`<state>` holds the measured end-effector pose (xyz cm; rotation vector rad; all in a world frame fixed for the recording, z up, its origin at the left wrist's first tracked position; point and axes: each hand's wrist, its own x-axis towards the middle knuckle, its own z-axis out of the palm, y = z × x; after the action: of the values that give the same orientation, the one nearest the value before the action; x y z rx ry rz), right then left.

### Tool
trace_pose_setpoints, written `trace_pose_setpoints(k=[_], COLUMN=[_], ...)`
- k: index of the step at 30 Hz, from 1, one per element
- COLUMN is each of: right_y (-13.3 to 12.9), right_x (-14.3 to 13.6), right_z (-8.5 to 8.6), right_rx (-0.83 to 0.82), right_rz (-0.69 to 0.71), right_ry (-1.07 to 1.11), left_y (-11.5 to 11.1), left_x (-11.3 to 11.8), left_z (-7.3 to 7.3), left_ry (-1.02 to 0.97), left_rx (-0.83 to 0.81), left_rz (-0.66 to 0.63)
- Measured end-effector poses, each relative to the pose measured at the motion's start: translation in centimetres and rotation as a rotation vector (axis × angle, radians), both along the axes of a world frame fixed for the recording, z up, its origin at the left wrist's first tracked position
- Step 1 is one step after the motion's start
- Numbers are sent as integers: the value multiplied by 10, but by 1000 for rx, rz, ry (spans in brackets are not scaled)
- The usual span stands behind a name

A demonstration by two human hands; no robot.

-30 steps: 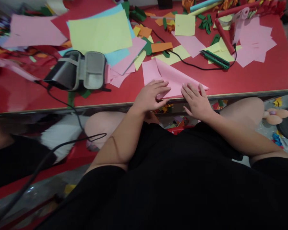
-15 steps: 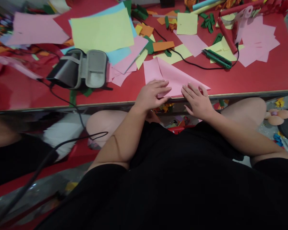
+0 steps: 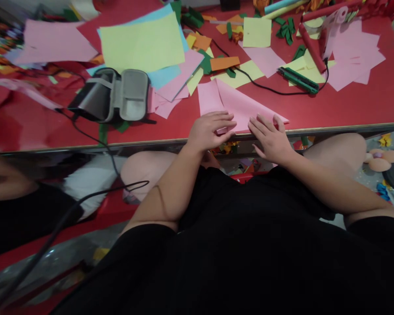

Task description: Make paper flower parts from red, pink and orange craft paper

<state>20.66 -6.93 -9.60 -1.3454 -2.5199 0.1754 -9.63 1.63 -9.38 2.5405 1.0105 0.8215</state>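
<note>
A pink sheet (image 3: 239, 103), folded over so that it tapers to a point on the right, lies at the front edge of the red table (image 3: 180, 127). My left hand (image 3: 212, 129) rests on its left front part, fingers stretched out to the right. On the sheet's front right part lies my right hand (image 3: 271, 138), with its fingers spread and pointing up and left. Both palms face down, and a gap of pink paper shows between the hands. Behind the sheet are yellow pieces (image 3: 246, 76) and an orange strip (image 3: 225, 63).
An open grey case (image 3: 133, 94) and stacked coloured sheets (image 3: 141, 41) are on the left. At right lie a green cutter (image 3: 298, 80), a pink glue gun (image 3: 335, 30) and a black cable. Another person's arm (image 3: 9, 177) shows at far left.
The whole view has shifted slightly. Both hands keep nearly the same places on the pink sheet, and its fold looks the same.
</note>
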Motion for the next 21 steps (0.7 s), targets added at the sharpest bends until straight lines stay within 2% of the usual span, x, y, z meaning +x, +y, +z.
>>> trace_pose_setpoints(k=[6, 14, 21], right_y=[-1, -1, -2], right_x=[0, -6, -5], right_z=[-3, 9, 2], right_rx=[13, -39, -37], right_rz=[16, -82, -110], right_ry=[19, -43, -20], left_y=[-1, -3, -1], left_x=[0, 1, -1], left_z=[0, 5, 5], left_ry=[-8, 33, 38], left_rx=[15, 20, 30], left_rz=[-5, -6, -21])
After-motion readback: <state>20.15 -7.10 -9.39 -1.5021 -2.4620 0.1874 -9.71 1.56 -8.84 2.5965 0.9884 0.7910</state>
